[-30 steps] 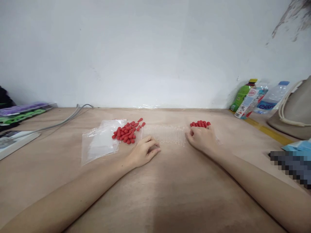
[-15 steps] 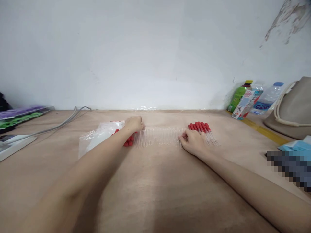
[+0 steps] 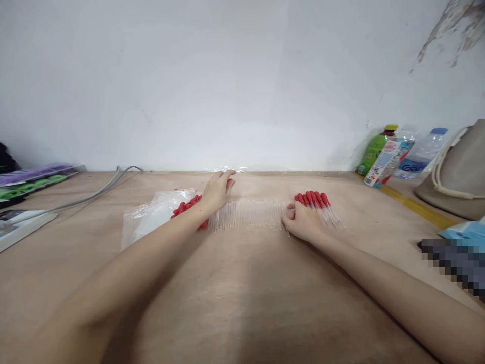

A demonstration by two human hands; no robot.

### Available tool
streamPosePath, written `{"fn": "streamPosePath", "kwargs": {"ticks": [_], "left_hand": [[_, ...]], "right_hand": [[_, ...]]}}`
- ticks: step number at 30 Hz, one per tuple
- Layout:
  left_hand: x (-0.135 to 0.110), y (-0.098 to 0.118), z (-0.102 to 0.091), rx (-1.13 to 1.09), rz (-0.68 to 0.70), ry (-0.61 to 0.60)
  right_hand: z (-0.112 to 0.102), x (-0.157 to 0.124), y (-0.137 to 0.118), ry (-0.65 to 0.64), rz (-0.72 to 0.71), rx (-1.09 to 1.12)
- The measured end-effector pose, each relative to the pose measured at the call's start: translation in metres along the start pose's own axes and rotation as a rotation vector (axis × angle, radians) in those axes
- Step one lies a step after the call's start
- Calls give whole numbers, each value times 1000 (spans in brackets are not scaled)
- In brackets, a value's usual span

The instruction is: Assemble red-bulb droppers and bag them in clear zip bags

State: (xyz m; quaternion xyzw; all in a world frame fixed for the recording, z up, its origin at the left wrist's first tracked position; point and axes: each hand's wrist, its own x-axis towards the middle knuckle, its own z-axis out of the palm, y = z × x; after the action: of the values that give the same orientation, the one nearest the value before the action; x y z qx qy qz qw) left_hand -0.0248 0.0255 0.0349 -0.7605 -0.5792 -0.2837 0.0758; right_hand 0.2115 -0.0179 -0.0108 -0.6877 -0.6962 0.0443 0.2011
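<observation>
A row of thin clear dropper tubes (image 3: 250, 215) lies side by side across the middle of the table. My left hand (image 3: 217, 191) hovers over the row's left end, fingers stretched forward and holding nothing visible. At the right end my right hand (image 3: 303, 221) is closed, thumb and fingers pinched on a clear tube whose tip pokes out below; its upper part is hidden. Just behind that hand, droppers with red rubber bulbs (image 3: 312, 198) are lined up. Loose red rubber bulbs (image 3: 185, 206) are heaped behind my left forearm, which partly covers them.
Clear plastic bags (image 3: 159, 207) lie left of the bulbs. A grey cable (image 3: 94, 194) crosses the far left. Bottles (image 3: 379, 149), a carton (image 3: 388, 162) and a beige bag (image 3: 458, 172) stand at the back right. A blue packet (image 3: 464, 232) lies at the right edge.
My left hand has moved forward and right, and its fingers have opened out from a curl. My right hand has shifted slightly right, still pinched.
</observation>
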Motion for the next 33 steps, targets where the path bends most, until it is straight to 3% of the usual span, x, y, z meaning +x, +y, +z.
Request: {"fn": "streamPosePath", "kwargs": {"ticks": [2, 5, 9, 13, 19, 22, 24, 27, 33], "left_hand": [[-23, 9, -7, -192, 156, 68], [-62, 17, -13, -394, 242, -20], [-99, 17, -8, -633, 65, -166], [-107, 12, 7, -829, -103, -279], [-105, 10, 10, -819, -91, -266], [-105, 9, 8, -742, -43, -210], [-104, 9, 7, -664, -5, -194], [-101, 9, 6, -600, 45, -172], [-100, 12, 4, -572, 97, -159]], "right_hand": [[-3, 0, -1, -33, 7, 9], [-5, 2, 1, -74, 20, 22], [-6, 6, 4, -133, 14, 48], [-8, 8, 6, -193, 34, 69], [-10, 6, 8, -274, 46, 91], [-11, 4, 5, -187, 49, 75], [-10, 2, 3, -45, 28, 89], [-5, -3, 0, 138, -125, 209], [9, -24, -11, 190, -584, 274]]}}
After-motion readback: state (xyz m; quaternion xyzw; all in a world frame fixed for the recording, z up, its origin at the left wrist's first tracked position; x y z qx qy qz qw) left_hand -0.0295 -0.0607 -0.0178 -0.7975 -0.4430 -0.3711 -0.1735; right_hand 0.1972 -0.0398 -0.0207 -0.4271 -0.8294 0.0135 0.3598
